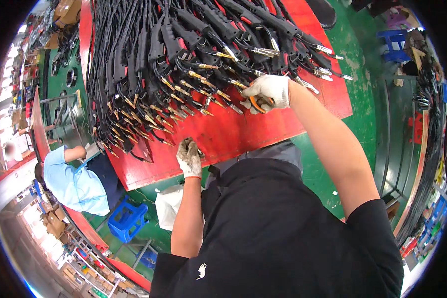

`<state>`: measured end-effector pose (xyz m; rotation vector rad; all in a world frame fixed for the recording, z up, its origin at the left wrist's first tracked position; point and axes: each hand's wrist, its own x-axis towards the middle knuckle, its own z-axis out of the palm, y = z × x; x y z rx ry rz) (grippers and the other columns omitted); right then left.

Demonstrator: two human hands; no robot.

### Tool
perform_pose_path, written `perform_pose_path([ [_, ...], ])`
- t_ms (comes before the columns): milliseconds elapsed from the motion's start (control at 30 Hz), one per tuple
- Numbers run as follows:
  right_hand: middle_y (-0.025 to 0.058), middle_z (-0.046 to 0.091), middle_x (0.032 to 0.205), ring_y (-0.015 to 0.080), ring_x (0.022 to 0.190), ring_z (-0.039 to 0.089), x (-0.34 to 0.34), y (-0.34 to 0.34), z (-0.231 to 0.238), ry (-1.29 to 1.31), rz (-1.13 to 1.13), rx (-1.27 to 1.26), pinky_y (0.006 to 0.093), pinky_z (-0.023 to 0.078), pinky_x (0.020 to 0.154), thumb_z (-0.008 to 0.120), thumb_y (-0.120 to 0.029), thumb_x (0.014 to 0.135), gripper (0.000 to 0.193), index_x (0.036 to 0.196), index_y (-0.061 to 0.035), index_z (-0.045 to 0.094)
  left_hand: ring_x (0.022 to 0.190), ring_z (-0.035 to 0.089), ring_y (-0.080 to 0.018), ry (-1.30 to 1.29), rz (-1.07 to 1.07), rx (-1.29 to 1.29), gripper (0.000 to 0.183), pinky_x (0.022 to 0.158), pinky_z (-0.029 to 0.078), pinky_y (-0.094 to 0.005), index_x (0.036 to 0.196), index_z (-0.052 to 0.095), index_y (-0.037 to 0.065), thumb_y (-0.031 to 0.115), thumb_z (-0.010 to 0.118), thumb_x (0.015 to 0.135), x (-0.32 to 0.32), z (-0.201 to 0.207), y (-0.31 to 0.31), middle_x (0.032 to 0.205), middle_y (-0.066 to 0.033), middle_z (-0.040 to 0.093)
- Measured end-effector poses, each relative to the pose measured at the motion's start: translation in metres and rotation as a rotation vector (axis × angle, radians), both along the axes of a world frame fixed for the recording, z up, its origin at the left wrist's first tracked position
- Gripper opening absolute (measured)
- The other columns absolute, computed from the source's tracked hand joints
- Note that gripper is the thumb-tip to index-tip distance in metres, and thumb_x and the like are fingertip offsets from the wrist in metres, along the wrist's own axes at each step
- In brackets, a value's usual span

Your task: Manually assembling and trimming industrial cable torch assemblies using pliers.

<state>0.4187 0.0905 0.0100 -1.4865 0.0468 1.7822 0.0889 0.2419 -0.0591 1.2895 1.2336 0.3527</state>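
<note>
Many black welding torches (171, 42) with red triggers lie side by side on a red table. Their cables run away from me, and thin necks with brass and silver tips (198, 75) point toward me. My right hand (269, 93), in a white glove, is closed around a tool with an orange handle (256, 105), perhaps pliers; its working end is hidden. It is next to the torch tips on the right. My left hand (189, 158), in a soiled white glove, is at the table's near edge with fingers curled; small metal parts seem to show beside them.
The red table (218, 136) ends just before my body. At the left, a person in a light blue top (79, 180) works near a blue stool (128, 220). A white sack (170, 206) stands below my left forearm. Black cables (417, 198) hang along a rack at the right.
</note>
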Motion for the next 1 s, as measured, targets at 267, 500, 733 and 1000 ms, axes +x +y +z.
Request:
perform_pose_path([
  [267,0.0129,0.071,0.089,0.0217,0.073,0.071,0.010,-0.001,-0.011,0.108,-0.010,0.102,0.0265,0.043,0.045,0.067,-0.017,0.094,0.015,0.096,-0.0023,0.066,0.062,0.054,-0.0089,-0.046,0.011,0.012,0.022,0.052,0.051,-0.0252,0.114,0.059,-0.003,0.011,0.055,0.097,-0.001,-0.003,0.000,0.084,-0.0025,0.058],
  [500,0.0105,0.072,0.093,0.0216,0.079,0.072,0.014,0.000,-0.016,0.143,-0.013,0.056,0.0243,0.040,0.046,0.068,-0.014,0.093,0.011,0.097,-0.0066,0.061,0.056,0.055,-0.0097,-0.014,0.016,-0.060,0.023,0.046,0.050,-0.0255,0.115,0.058,-0.002,0.010,0.055,0.096,-0.008,-0.002,-0.003,0.085,-0.0028,0.057],
  [733,0.0135,0.071,0.093,0.0233,0.081,0.072,0.016,0.003,-0.017,0.224,-0.047,0.063,0.0255,0.049,0.050,0.069,-0.012,0.092,0.012,0.096,-0.0052,0.061,0.056,0.055,-0.0099,-0.025,0.067,-0.057,0.023,0.047,0.051,-0.0254,0.117,0.058,-0.002,0.008,0.056,0.096,-0.013,-0.006,-0.002,0.086,-0.0035,0.059],
  [1000,0.0167,0.070,0.092,0.0280,0.081,0.073,0.019,0.005,-0.032,0.325,-0.080,0.020,0.0302,0.059,0.058,0.069,-0.006,0.089,0.012,0.095,-0.0017,0.059,0.055,0.054,-0.0100,-0.026,0.063,-0.052,0.022,0.047,0.052,-0.0260,0.115,0.058,-0.001,0.010,0.056,0.096,-0.014,-0.013,-0.003,0.086,-0.0036,0.059],
])
